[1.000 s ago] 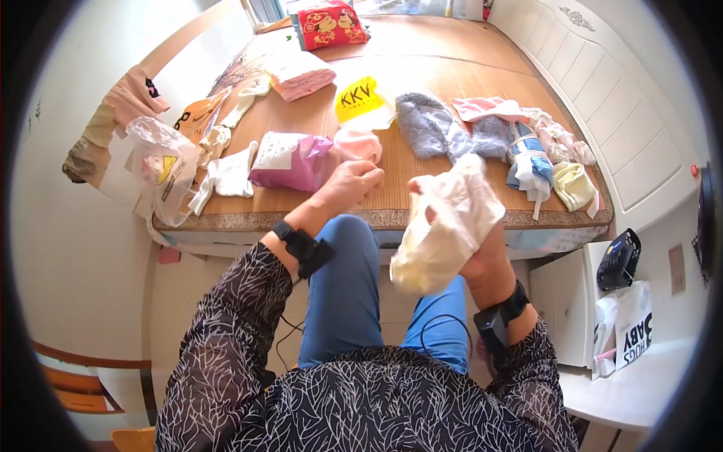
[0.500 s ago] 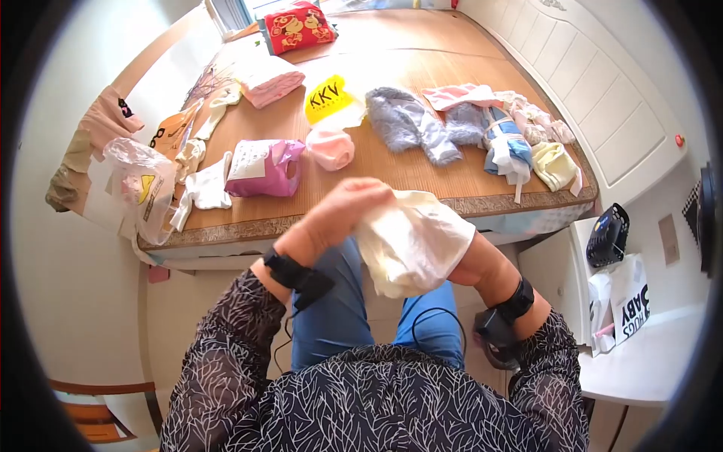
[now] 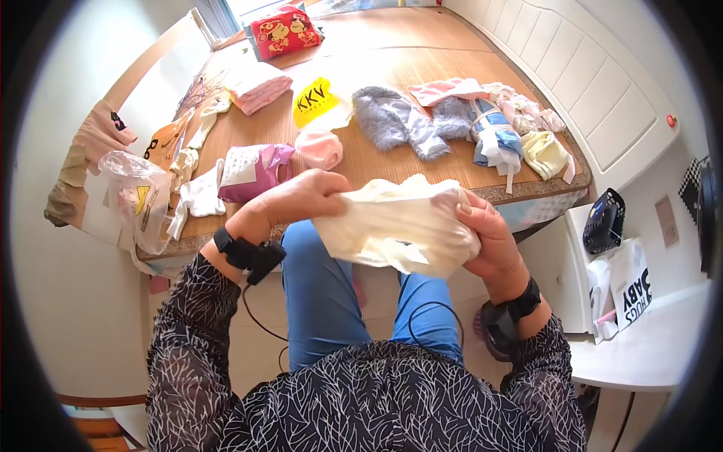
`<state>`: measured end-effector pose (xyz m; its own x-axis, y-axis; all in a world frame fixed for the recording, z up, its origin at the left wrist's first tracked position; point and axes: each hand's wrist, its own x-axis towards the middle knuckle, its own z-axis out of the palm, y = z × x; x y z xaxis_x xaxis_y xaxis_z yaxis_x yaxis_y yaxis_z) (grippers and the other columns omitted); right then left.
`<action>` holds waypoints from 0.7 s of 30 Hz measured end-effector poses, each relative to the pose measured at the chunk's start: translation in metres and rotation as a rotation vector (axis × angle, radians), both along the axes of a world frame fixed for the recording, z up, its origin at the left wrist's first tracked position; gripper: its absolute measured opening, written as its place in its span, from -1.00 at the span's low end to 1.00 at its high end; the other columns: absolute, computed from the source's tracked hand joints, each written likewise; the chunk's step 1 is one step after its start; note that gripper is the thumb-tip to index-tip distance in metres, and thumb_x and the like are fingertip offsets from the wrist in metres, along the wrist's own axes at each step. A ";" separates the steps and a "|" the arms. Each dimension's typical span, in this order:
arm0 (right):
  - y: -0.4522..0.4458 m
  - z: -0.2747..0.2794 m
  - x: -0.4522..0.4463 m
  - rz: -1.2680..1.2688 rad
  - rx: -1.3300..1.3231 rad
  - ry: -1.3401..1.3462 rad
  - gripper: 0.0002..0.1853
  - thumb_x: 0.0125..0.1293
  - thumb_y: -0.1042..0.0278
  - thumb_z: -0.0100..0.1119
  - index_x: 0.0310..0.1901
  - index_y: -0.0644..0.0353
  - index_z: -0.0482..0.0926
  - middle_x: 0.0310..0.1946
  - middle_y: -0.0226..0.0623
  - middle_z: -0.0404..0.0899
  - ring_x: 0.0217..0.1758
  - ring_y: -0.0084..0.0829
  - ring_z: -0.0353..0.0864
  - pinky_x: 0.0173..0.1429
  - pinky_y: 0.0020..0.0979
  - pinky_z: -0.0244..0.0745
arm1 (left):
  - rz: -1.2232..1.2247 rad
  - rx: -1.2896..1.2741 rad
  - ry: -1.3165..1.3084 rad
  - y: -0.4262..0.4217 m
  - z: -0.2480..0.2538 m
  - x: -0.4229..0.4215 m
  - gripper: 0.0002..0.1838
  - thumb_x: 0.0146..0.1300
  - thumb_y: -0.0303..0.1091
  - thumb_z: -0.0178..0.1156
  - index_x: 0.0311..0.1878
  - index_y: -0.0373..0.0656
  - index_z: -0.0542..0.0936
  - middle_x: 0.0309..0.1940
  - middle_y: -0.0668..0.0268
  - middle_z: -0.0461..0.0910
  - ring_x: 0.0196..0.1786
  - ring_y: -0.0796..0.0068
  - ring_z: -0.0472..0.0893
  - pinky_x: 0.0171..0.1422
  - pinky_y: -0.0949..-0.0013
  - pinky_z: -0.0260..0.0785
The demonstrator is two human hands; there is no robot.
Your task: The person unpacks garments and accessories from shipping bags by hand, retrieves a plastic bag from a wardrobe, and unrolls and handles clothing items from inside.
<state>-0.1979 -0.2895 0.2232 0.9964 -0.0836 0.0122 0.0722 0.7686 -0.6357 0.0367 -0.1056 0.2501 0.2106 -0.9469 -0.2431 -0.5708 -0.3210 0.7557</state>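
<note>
A cream-coloured cloth garment [image 3: 399,222] is stretched sideways above my knees, with a gap or fold showing near its lower edge. I cannot make out what kind of garment it is. My left hand [image 3: 305,197] pinches its left end. At the other end, my right hand [image 3: 488,232] grips it with the thumb on top. Just beyond my left hand on the bed stand a purple plastic packet [image 3: 252,172] and a rolled pink cloth [image 3: 319,149].
On the wooden bed mat [image 3: 392,64] lie white socks [image 3: 202,192], a yellow KKV bag [image 3: 315,102], a fluffy grey garment [image 3: 399,124], a blue bundle [image 3: 495,137] and a pale yellow cloth [image 3: 547,154]. A white cabinet [image 3: 565,279] stands at right.
Both hands have moved apart, my left hand going left and slightly down. The cream garment, bunched before, is now pulled out wide between them.
</note>
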 end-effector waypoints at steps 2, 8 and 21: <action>-0.003 -0.016 -0.006 0.013 -0.082 0.088 -0.62 0.34 0.53 -0.02 0.18 0.39 0.37 0.06 -0.11 0.53 0.07 -0.34 0.59 0.17 -0.35 0.51 | 0.161 -0.042 0.158 0.005 -0.029 0.025 -0.75 0.21 -0.38 0.15 -0.08 -0.28 0.60 -0.32 0.38 0.61 -0.23 0.63 0.53 -0.12 0.53 0.37; -0.004 -0.016 -0.013 -0.006 -0.254 0.220 -0.68 0.32 0.39 0.10 0.06 0.32 0.50 -0.13 -0.20 0.64 -0.15 -0.42 0.67 -0.03 -0.40 0.58 | 0.286 -0.384 0.961 0.003 -0.043 0.032 -0.72 0.37 -0.27 0.10 -0.10 -0.34 0.57 -0.14 0.22 0.63 -0.06 0.42 0.63 0.13 0.36 0.48; 0.026 0.007 0.015 0.200 -0.501 -0.144 -0.49 0.15 0.31 0.30 0.12 0.29 0.42 -0.09 -0.38 0.54 -0.03 -0.59 0.48 0.03 -0.51 0.43 | -0.220 0.045 0.487 -0.019 0.077 -0.058 -0.62 0.28 -0.14 0.24 -0.16 -0.36 0.64 -0.40 0.45 0.61 -0.31 0.71 0.52 -0.20 0.56 0.37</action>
<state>-0.1831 -0.2631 0.2304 0.9775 0.1583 0.1394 0.0693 0.3831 -0.9211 -0.0213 -0.1243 0.3267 -0.1391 -0.9423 -0.3046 -0.2149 -0.2715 0.9381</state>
